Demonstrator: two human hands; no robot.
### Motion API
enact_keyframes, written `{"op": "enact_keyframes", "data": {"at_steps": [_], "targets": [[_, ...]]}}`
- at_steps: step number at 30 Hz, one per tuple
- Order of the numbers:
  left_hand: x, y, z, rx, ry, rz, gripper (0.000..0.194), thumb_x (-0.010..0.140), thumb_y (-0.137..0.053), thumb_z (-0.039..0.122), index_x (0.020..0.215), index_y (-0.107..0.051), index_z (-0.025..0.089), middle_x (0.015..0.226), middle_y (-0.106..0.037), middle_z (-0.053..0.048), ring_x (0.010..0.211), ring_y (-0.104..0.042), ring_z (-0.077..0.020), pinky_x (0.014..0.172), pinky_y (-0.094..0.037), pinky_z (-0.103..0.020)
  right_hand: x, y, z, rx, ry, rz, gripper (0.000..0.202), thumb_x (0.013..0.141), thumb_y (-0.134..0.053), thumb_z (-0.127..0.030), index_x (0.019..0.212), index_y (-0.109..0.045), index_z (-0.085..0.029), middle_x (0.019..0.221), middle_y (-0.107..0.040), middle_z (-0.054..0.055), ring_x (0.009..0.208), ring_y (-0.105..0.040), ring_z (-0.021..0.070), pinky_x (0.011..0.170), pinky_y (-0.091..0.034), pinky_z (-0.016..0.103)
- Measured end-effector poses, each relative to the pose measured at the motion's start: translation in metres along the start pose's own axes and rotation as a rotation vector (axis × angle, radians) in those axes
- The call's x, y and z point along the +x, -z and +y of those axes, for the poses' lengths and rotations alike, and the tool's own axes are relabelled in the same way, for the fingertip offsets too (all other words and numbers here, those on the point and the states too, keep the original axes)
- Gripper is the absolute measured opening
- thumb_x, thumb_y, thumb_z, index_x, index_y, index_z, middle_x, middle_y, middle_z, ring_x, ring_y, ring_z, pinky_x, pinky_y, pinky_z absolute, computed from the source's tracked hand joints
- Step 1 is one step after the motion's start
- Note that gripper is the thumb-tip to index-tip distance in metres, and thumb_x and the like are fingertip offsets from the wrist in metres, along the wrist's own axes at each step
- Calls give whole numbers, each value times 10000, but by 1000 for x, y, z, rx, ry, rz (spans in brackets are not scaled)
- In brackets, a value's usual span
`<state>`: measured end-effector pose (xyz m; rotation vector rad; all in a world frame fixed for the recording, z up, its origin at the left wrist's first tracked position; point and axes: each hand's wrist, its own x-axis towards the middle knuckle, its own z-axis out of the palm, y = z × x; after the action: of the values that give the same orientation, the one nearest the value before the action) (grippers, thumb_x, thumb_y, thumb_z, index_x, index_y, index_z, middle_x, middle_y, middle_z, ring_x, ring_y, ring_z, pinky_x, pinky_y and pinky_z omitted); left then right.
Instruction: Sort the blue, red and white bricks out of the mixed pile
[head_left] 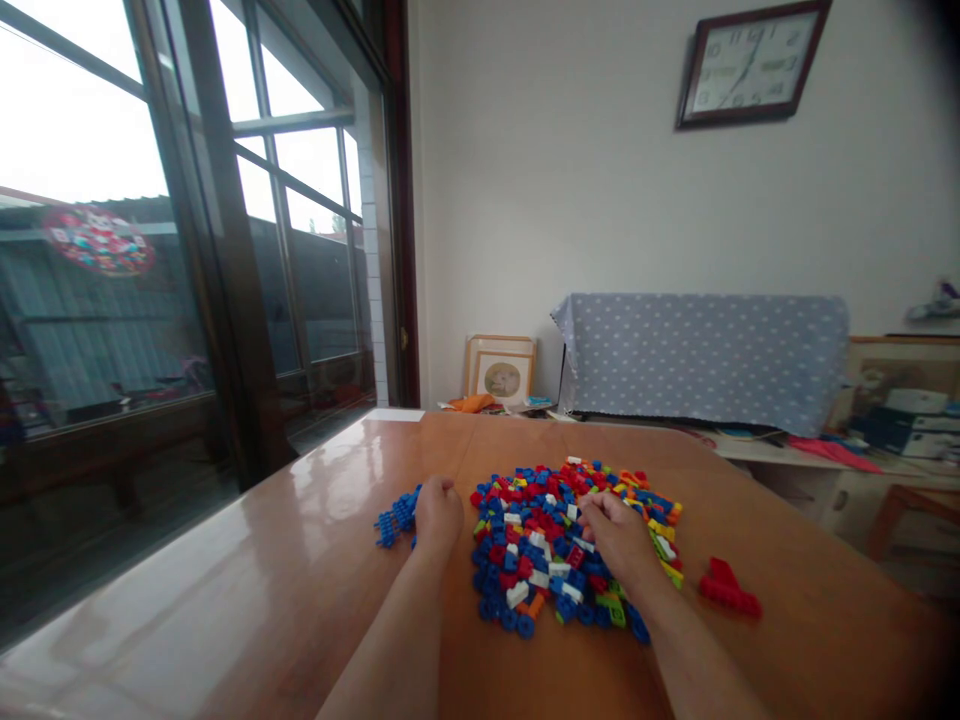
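Observation:
A loose heap of toy building bricks [536,550] in blue, red, white, yellow, green and orange lies on the wooden table [300,580]. Left of the heap, my left hand [439,515] is closed, thumb on top. A blue build of joined bricks [396,518] sticks out from its left side; the rest is hidden behind the hand. My right hand [616,530] is over the right part of the heap, with thumb and fingers pinched together. Whatever is between those fingertips is too small to make out. Apart on the right lies a red build of joined bricks [727,588].
A white sheet [394,415] lies at the table's far left corner. Beyond the table stand a framed picture [501,375], a long object under a spotted grey-blue cloth [705,355] and a cluttered cabinet [810,490]. Glass doors [300,250] line the left side.

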<state>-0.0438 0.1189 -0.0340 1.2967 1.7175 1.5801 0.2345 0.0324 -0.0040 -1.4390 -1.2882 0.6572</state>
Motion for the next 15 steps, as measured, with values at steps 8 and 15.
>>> {"op": "enact_keyframes", "data": {"at_steps": [8, 15], "targets": [[-8, -12, -1, -501, 273, -98, 98, 841, -582, 241, 897, -601, 163, 847, -681, -79, 756, -704, -177, 742, -557, -310, 2, 1, 4, 1, 6, -7, 343, 849, -521, -505, 903, -644, -189, 793, -702, 45, 659, -639, 184, 583, -474, 271], [-11, -15, -4, -500, 316, -141, 270, 950, -598, 309, 1156, -618, 135, 1146, -648, -104, 988, -659, -211, 858, -564, -393, 3, 0, 7, -15, 11, 3, 345, 853, -510, -504, 904, -645, -190, 793, -703, 46, 653, -641, 182, 602, -495, 279]]}}
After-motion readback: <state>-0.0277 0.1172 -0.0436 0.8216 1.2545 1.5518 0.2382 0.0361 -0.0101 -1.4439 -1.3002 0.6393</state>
